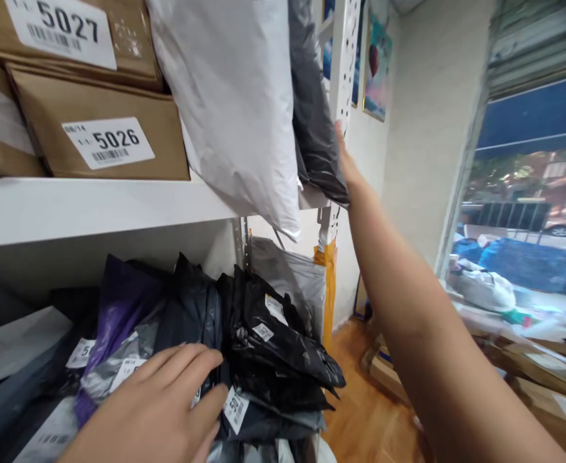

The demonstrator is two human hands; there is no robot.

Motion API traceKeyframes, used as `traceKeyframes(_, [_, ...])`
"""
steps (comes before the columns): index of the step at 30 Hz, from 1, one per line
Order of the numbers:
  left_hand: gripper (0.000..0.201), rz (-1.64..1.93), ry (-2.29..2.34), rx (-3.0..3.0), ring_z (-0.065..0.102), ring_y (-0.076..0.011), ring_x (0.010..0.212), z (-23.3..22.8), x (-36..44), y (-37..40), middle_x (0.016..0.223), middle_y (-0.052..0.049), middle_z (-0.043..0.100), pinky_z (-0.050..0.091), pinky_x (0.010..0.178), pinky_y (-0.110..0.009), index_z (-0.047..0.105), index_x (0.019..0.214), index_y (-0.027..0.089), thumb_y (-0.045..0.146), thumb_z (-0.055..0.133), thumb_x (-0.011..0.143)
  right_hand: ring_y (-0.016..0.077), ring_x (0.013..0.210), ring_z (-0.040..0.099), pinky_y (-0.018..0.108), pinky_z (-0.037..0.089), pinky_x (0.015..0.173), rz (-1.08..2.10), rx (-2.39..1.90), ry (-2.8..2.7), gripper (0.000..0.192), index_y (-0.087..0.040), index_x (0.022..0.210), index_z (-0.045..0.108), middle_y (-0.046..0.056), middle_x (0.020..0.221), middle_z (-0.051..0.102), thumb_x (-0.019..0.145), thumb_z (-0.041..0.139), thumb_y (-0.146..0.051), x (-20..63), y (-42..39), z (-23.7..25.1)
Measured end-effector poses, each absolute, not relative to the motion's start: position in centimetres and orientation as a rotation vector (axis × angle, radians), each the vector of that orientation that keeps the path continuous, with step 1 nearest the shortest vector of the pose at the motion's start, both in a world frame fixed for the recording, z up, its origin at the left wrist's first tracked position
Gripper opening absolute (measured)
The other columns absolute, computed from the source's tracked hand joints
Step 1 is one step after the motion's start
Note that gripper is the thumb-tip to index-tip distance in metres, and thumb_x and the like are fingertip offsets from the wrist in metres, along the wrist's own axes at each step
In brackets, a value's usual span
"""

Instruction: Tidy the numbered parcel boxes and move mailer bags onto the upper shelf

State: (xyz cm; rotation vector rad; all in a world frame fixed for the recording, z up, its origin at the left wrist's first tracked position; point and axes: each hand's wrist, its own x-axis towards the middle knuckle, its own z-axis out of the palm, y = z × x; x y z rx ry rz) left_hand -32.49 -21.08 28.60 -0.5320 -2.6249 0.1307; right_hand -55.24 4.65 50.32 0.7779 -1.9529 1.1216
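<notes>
Left hand laid open, fingers spread, on black mailer bags packed upright on lower shelf. Right hand raised to dark grey bag standing tall at upper shelf end; grip hidden, cannot be told. Right hand nearer.

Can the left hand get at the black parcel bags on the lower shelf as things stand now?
Probably yes. The left hand already rests on the black parcel bags at the open front of the lower shelf, and nothing lies between them. The right hand is up at the dark bag on the upper shelf.
</notes>
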Motion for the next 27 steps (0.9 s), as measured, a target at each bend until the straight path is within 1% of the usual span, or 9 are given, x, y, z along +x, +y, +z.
traceKeyframes(2, [0.042, 0.187, -2.818, -0.462, 0.056, -0.0313, 0.113, 28.2, -33.3, -19.4, 0.123, -0.006, 0.062, 0.050, 0.093, -0.047, 0.066, 0.111, 0.030, 0.022, 0.049, 0.073, 0.0225, 0.118, 0.051, 0.033, 0.043, 0.091, 1.283, 0.855, -1.859, 0.092, 0.000, 0.093, 0.065, 0.011, 0.126, 0.058, 0.086, -0.015, -0.045, -55.1, 5.4, 49.1])
traceKeyframes(5, [0.064, 0.111, -3.049, -0.305, 0.037, -0.0315, 0.133, 27.6, -35.0, -17.3, 0.148, -0.010, 0.035, 0.041, 0.104, -0.048, 0.044, 0.136, 0.028, 0.021, 0.053, 0.073, 0.0230, 0.118, 0.055, 0.040, 0.049, 0.089, 1.363, 0.775, -1.744, 0.082, -0.015, 0.118, 0.059, 0.010, 0.118, 0.065, 0.091, -0.012, -0.046, -54.2, 6.9, 45.4])
traceKeyframes(7, [0.063, 0.050, -3.097, -0.305, 0.029, -0.0328, 0.137, 26.4, -36.0, -16.8, 0.152, -0.011, 0.025, 0.036, 0.106, -0.049, 0.048, 0.132, 0.030, 0.021, 0.057, 0.071, 0.0253, 0.121, 0.052, 0.045, 0.048, 0.090, 1.344, 0.616, -1.727, 0.071, -0.022, 0.128, 0.051, 0.010, 0.124, 0.061, 0.093, -0.006, -0.047, -53.2, 7.7, 41.2])
traceKeyframes(9, [0.048, 0.052, -3.104, -0.316, 0.032, -0.0341, 0.135, 24.7, -36.8, -17.0, 0.150, -0.012, 0.031, 0.035, 0.106, -0.051, 0.062, 0.118, 0.028, 0.022, 0.057, 0.071, 0.0252, 0.125, 0.048, 0.045, 0.046, 0.093, 1.357, 0.542, -1.708, 0.057, -0.027, 0.135, 0.040, 0.009, 0.136, 0.052, 0.094, 0.005, -0.046, -51.8, 7.9, 35.9])
traceKeyframes(12, [0.038, 0.104, -3.055, -0.331, 0.044, -0.0329, 0.128, 22.2, -37.3, -17.7, 0.141, -0.013, 0.046, 0.037, 0.105, -0.051, 0.069, 0.105, 0.025, 0.018, 0.052, 0.071, 0.0243, 0.109, 0.059, 0.039, 0.047, 0.094, 1.348, 0.919, -1.875, 0.037, -0.025, 0.116, 0.056, 0.011, 0.118, 0.063, 0.086, 0.049, -0.046, -49.6, 6.6, 27.1])
traceKeyframes(14, [0.042, 0.118, -3.003, -0.357, 0.049, -0.0318, 0.124, 21.2, -37.4, -18.1, 0.137, -0.012, 0.050, 0.040, 0.104, -0.051, 0.068, 0.106, 0.027, 0.015, 0.051, 0.069, 0.0250, 0.102, 0.062, 0.038, 0.050, 0.089, 1.212, 1.198, -2.114, 0.031, -0.025, 0.103, 0.064, 0.009, 0.107, 0.067, 0.075, 0.066, -0.038, -48.6, 5.0, 21.8])
traceKeyframes(18, [0.045, 0.159, -2.901, -0.391, 0.056, -0.0334, 0.115, 20.3, -37.2, -18.4, 0.135, -0.011, 0.052, 0.047, 0.096, -0.052, 0.069, 0.103, 0.031, 0.012, 0.051, 0.068, 0.0274, 0.112, 0.056, 0.045, 0.047, 0.096, 1.126, 1.062, -2.199, 0.039, -0.024, 0.114, 0.061, 0.012, 0.121, 0.061, 0.077, 0.065, -0.035, -48.2, 2.0, 15.1])
traceKeyframes(23, [0.040, 0.165, -2.768, -0.396, 0.058, -0.0341, 0.112, 18.7, -36.4, -19.0, 0.135, -0.010, 0.053, 0.052, 0.091, -0.049, 0.071, 0.098, 0.034, 0.013, 0.052, 0.070, 0.0229, 0.094, 0.064, 0.039, 0.052, 0.084, 1.387, 0.946, -2.143, 0.021, -0.026, 0.099, 0.068, 0.007, 0.099, 0.070, 0.085, 0.052, -0.023, -49.0, 1.1, 13.1])
traceKeyframes(27, [0.027, 0.091, -2.638, -0.441, 0.060, -0.0285, 0.111, 17.7, -35.9, -19.8, 0.133, -0.005, 0.055, 0.055, 0.090, -0.041, 0.071, 0.093, 0.034, 0.022, 0.051, 0.079, 0.0218, 0.080, 0.064, 0.036, 0.051, 0.076, 1.643, 0.523, -2.047, 0.019, -0.021, 0.087, 0.067, 0.006, 0.084, 0.070, 0.086, 0.050, -0.030, -49.3, 1.0, 12.9])
